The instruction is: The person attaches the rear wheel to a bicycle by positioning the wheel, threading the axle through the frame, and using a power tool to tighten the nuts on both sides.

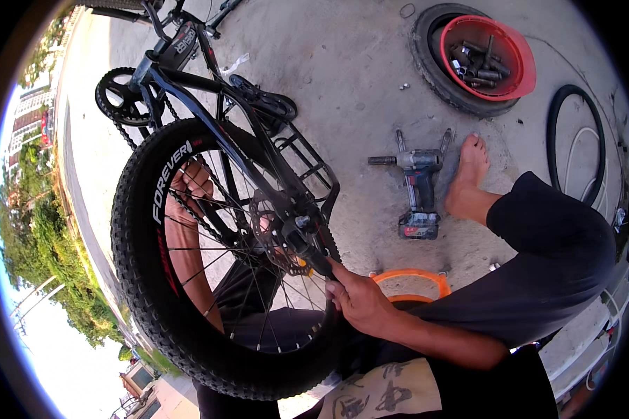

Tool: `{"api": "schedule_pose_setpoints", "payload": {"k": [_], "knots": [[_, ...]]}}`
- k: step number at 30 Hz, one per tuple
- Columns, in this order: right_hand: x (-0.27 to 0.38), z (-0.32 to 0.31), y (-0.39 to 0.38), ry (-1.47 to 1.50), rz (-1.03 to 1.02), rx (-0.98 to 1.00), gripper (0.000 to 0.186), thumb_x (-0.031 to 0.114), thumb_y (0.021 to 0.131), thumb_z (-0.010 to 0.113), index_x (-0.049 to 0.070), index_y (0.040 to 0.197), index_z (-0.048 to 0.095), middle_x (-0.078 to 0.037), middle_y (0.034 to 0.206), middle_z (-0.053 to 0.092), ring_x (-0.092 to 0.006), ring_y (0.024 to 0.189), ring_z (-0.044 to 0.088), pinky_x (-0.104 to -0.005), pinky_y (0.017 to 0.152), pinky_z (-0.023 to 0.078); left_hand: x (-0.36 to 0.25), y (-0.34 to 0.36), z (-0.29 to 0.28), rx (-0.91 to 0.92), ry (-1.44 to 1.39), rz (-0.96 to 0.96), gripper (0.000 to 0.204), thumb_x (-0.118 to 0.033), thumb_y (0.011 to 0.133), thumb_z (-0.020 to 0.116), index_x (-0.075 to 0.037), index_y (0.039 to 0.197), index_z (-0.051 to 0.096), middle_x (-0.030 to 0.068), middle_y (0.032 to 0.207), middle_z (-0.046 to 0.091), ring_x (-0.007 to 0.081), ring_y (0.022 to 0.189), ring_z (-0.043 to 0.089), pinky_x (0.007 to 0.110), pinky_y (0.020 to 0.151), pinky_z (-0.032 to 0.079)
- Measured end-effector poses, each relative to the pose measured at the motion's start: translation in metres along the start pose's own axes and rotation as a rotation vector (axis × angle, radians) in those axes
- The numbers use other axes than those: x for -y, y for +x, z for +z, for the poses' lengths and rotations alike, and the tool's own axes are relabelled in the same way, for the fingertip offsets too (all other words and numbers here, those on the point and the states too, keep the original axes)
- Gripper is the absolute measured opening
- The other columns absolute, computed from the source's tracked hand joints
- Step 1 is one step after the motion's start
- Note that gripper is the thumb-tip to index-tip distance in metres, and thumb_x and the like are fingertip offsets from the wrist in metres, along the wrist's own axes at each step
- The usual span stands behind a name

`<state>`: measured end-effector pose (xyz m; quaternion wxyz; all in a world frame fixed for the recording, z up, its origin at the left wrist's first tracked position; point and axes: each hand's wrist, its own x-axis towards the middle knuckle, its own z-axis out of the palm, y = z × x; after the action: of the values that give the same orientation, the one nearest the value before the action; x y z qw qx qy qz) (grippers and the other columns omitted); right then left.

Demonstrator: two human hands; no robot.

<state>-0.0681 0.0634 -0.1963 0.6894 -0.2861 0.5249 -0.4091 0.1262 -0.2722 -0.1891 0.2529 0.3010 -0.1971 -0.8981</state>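
A black bicycle frame [196, 80] lies before me with its fat-tyred wheel [136, 279] towards me. Through the spokes, beside the bicycle chain [220, 183], shows my left hand [191, 181]. Its fingers are curled closed, partly hidden by the wheel, and what they hold cannot be made out. At the hub, my right hand [362, 297] is closed on the dark handle of a black-handled tool [318, 262]. That tool reaches to the axle area next to the perforated brake disc [264, 222]; its far end blends into the dark parts there.
A cordless impact wrench [419, 178] lies on the concrete by my bare foot [470, 171]. Further off, a red basin [528, 66] holding several sockets rests on a loose tyre [426, 52]. An orange ring-shaped thing [426, 274] lies near my right forearm. A black tube [555, 133] lies at right.
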Motion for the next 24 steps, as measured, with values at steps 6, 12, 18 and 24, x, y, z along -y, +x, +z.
{"api": "schedule_pose_setpoints", "payload": {"k": [6,12,18,24], "knots": [[0.002,-0.009,0.000,0.050,-0.019,0.021,0.049,0.006,0.100,0.045,0.006,0.147,0.036,-0.006,0.075,0.057,-0.0136,0.063,0.057,-0.0290,0.060,0.048,0.002,0.004,0.011,-0.006,-0.015,0.010,0.021,-0.014,0.094,0.060,-0.007,0.075,0.051,-0.0016,0.062,0.036,0.0103,0.052,0.037,0.024,0.042,0.037],[-0.010,-0.009,0.004,0.044,0.062,0.088,0.045,0.012,0.100,0.048,0.004,0.143,0.038,-0.007,0.080,0.062,-0.0169,0.068,0.060,-0.0308,0.067,0.050,0.007,0.007,-0.010,-0.071,-0.070,-0.021,0.026,-0.014,0.097,0.055,-0.008,0.072,0.048,-0.0010,0.063,0.037,0.0098,0.052,0.037,0.025,0.044,0.037],[0.001,0.009,-0.024,-0.751,-0.549,-0.363,0.067,0.013,0.079,0.075,0.000,0.136,0.042,-0.018,0.121,0.052,-0.0385,0.111,0.054,-0.0451,0.089,0.047,0.009,0.018,-0.004,-0.144,0.009,0.001,0.021,-0.019,0.097,0.055,-0.009,0.078,0.053,-0.0037,0.060,0.041,0.0102,0.047,0.040,0.027,0.043,0.038],[-0.072,-0.021,-0.047,-0.911,-0.274,0.542,0.064,0.020,0.087,0.071,0.000,0.140,0.042,-0.015,0.131,0.055,-0.0277,0.126,0.050,-0.0387,0.107,0.037,0.020,0.011,0.029,-0.317,0.217,0.100,0.027,-0.038,0.090,0.070,-0.016,0.082,0.056,-0.0062,0.060,0.047,0.0079,0.049,0.043,0.025,0.041,0.030]]}}
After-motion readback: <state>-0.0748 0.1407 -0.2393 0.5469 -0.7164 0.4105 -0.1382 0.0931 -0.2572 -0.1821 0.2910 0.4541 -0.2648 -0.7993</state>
